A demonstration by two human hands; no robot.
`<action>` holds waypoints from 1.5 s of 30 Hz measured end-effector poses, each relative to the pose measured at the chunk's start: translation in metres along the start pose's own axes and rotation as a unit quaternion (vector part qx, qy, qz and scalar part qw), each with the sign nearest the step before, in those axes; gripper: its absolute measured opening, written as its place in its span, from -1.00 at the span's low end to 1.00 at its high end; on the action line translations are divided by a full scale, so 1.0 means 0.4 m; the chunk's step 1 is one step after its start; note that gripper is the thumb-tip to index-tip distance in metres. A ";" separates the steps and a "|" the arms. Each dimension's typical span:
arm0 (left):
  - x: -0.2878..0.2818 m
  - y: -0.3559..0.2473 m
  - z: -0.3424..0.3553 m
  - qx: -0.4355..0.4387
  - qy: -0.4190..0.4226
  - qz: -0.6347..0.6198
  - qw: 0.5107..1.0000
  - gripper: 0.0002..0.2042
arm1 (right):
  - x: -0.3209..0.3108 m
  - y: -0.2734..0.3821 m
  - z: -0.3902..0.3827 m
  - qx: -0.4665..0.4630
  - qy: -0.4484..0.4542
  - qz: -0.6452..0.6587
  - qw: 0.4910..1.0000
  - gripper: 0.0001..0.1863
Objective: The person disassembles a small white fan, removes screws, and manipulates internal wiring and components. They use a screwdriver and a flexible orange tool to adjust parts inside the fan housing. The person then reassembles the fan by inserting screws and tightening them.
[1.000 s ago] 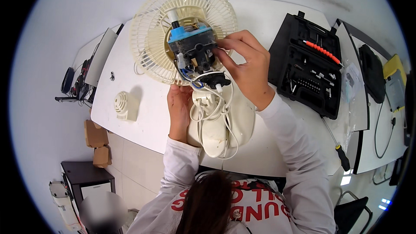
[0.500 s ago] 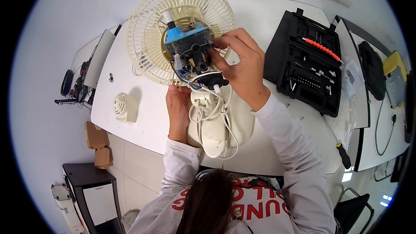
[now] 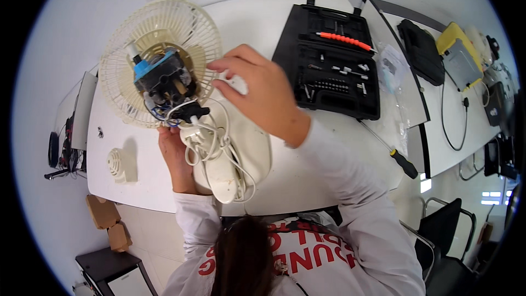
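A cream fan with its round grille (image 3: 118, 90) has its dark motor housing with a blue top (image 3: 164, 77) exposed, along with blue and white wires. White cord (image 3: 201, 153) is looped over its cream base (image 3: 257, 159). My left hand (image 3: 175, 159) grips the fan from below, its fingertips partly hidden under the grille and wires. My right hand (image 3: 255, 96) is raised right of the motor housing, thumb and fingers apart near the grille's right rim, with nothing clearly held.
An open black socket-tool case (image 3: 334, 87) holds an orange flexible shaft (image 3: 345, 40). A yellow-handled screwdriver (image 3: 404, 161), plastic bag (image 3: 392, 66) and cream cover (image 3: 121, 165) lie on the white table (image 3: 296, 181). Side desks hold cables, a black case (image 3: 419, 49) and a yellow-grey case (image 3: 460, 55).
My right hand has come away from the motor housing and its fingers have spread. The whole view has shifted, so the fan and table now appear further left.
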State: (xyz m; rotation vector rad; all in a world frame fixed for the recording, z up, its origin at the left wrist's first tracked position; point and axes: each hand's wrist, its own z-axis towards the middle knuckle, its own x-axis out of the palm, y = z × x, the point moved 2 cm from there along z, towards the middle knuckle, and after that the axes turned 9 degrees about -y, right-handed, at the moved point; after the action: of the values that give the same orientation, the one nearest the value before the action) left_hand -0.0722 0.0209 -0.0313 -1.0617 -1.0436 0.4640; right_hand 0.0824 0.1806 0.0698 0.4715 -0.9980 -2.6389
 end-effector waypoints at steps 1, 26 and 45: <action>-0.007 0.000 0.000 -0.006 -0.006 0.001 1.000 -0.57 | -0.047 0.003 -0.004 0.022 0.024 -0.007 0.999 -0.87; -0.032 -0.008 -0.006 -0.004 -0.014 0.022 1.000 -0.45 | -0.675 0.009 -0.373 0.256 -0.004 -0.460 0.850 -0.78; 0.014 -0.140 -0.205 0.120 0.014 0.413 0.903 -0.79 | -0.617 0.004 -0.396 0.394 -0.010 -0.425 0.815 -0.69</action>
State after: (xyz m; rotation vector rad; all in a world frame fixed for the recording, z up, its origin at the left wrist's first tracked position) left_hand -0.0070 -0.0400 0.0126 -1.2518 -0.4423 1.2246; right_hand 0.3691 0.1778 0.0083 1.3311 -2.3446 -2.7347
